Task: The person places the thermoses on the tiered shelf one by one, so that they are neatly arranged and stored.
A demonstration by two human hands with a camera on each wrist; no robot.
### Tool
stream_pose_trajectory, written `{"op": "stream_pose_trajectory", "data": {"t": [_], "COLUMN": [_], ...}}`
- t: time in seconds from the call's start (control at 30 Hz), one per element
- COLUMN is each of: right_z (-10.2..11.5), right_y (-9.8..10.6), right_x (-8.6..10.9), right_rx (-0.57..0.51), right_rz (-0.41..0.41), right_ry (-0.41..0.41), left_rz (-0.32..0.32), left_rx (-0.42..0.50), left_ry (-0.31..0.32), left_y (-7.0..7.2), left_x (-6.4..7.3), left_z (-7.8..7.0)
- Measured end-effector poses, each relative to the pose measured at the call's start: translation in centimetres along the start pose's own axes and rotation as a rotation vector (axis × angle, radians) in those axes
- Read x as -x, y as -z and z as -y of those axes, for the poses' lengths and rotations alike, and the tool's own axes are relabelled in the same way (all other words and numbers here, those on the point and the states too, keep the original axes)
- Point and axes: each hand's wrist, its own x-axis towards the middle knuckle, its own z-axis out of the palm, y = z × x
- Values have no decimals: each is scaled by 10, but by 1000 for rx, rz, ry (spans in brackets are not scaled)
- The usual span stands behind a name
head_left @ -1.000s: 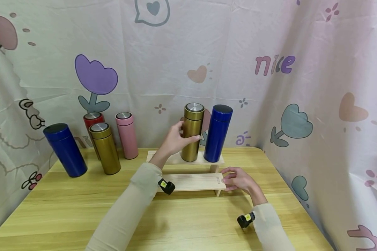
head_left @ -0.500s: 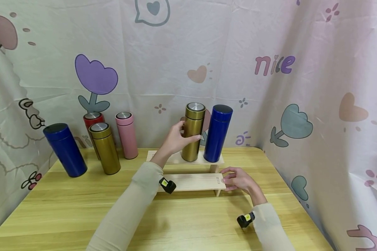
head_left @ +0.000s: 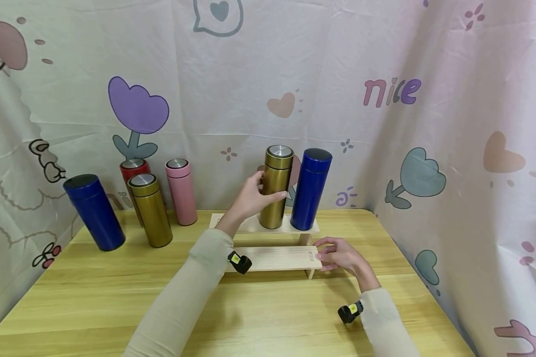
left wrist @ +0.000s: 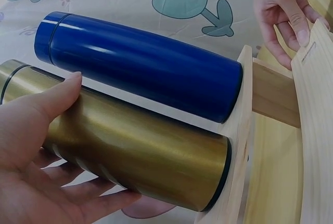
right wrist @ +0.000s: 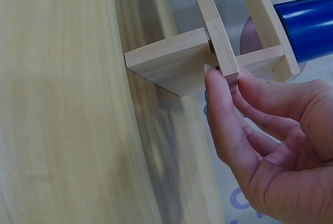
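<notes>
On the upper step of a two-tier wooden rack [head_left: 272, 259] a gold thermos [head_left: 275, 183] stands upright, and my left hand [head_left: 253, 198] grips its side. In the left wrist view, the thumb and fingers of my left hand [left wrist: 47, 146] wrap around the gold thermos [left wrist: 130, 141], whose base meets the board. Just right of it on the same step is a blue thermos [head_left: 311, 191], a small gap apart. My right hand [head_left: 339, 255] pinches the right end of the lower step; in the right wrist view, thumb and finger of that hand [right wrist: 270, 135] hold the board's edge [right wrist: 221, 42].
At the left of the wooden table [head_left: 268, 317] stand another blue thermos [head_left: 95, 213], a second gold thermos [head_left: 151, 213], a pink thermos [head_left: 181, 193] and a red thermos [head_left: 131, 171] partly hidden behind the gold one. A patterned curtain [head_left: 232, 89] hangs behind.
The gold thermos in my left hand has shifted very slightly to the right, toward the blue one. My right hand keeps its hold on the rack.
</notes>
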Motion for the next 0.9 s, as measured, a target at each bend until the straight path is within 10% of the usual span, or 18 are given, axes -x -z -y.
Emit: {"op": "stream_pose_trajectory", "data": {"t": [0.9], "right_z": [-2], "right_y": [1], "right_x": [0], "right_rx": [-23], "right_rz": [20], "right_ry": [16], "left_rz": [-7], "left_rx": [-11], "left_ry": [-31], "left_y": [-1], "left_x": [2], "left_z": [4]}}
